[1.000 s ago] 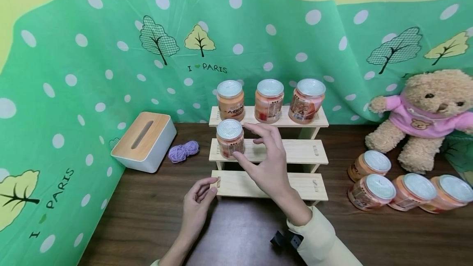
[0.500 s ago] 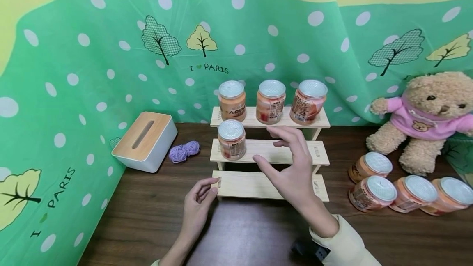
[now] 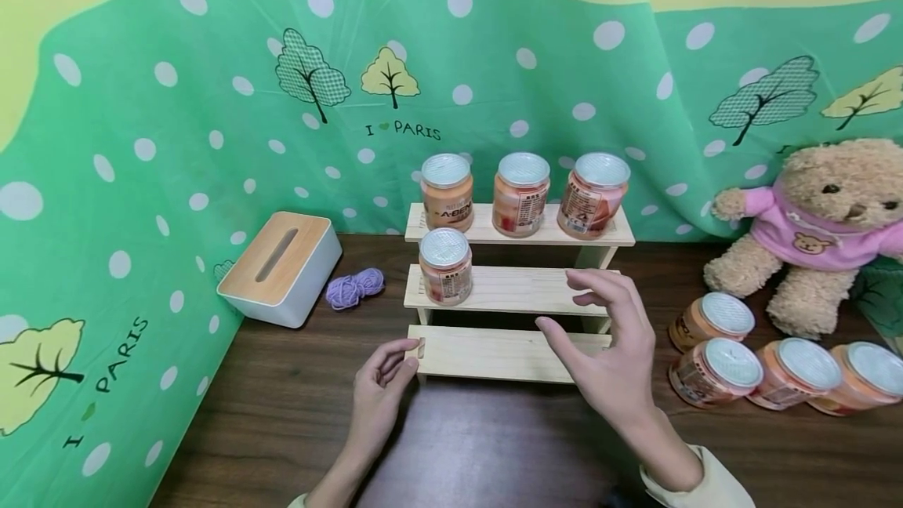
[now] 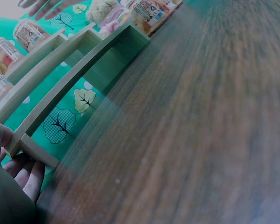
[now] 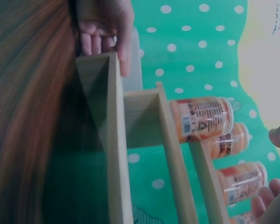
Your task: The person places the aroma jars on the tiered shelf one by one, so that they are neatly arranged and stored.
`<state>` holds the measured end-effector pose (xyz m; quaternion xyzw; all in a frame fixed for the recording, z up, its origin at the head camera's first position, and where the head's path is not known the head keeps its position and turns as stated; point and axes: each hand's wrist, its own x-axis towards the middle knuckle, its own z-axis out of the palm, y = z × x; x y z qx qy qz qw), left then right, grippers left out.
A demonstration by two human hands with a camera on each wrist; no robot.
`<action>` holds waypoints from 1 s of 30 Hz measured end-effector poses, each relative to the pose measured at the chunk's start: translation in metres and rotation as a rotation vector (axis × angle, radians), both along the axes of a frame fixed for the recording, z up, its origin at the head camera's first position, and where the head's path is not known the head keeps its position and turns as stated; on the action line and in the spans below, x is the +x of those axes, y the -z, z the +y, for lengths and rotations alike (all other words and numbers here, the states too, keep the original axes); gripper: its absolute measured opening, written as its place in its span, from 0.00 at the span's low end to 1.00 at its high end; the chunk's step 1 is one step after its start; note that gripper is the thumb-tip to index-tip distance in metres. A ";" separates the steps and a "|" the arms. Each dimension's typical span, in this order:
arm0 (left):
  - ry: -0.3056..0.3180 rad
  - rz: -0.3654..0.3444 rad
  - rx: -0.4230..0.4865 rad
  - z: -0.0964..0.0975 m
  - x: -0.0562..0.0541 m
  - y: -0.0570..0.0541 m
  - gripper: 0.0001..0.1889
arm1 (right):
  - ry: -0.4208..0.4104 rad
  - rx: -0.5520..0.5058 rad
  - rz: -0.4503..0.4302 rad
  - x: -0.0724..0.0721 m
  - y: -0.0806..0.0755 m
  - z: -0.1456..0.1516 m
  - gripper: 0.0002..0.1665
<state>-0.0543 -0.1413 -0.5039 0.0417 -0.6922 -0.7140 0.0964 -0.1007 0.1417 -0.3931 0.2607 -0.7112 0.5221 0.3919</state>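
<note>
A three-step wooden display rack (image 3: 494, 353) stands on the table. My left hand (image 3: 381, 390) grips the left end of its lowest step, thumb on top and fingers curled round the end board, as the left wrist view shows. Three orange jars with clear lids, a left one (image 3: 448, 206), a middle one (image 3: 520, 202) and a right one (image 3: 594, 202), line the top step. Another jar (image 3: 446, 277) sits at the left end of the middle step. My right hand (image 3: 617, 359) hovers before the rack's right end, thumb and fingers spread apart, holding nothing.
Several more jars (image 3: 714, 371) cluster on the table to the right, below a teddy bear (image 3: 811, 237) in a pink top. On the left are a tissue box (image 3: 282, 269) with a wooden lid and a purple yarn skein (image 3: 355, 288). A green patterned cloth (image 3: 212, 100) hangs behind.
My right hand has drawn away from the jar on the middle step, moving right and slightly down towards the rack's right end. My left hand has kept its grip on the rack.
</note>
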 end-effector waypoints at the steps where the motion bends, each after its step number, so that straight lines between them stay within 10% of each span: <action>1: 0.001 0.002 -0.004 0.000 0.000 0.000 0.14 | 0.000 -0.005 0.001 0.001 0.000 0.002 0.43; 15: 0.008 0.130 -0.039 -0.002 0.000 0.008 0.12 | -0.008 -0.065 -0.028 0.021 0.004 0.036 0.41; 30: -0.016 -0.029 -0.023 0.001 0.000 -0.001 0.13 | 0.030 -0.115 -0.016 0.037 0.011 0.080 0.35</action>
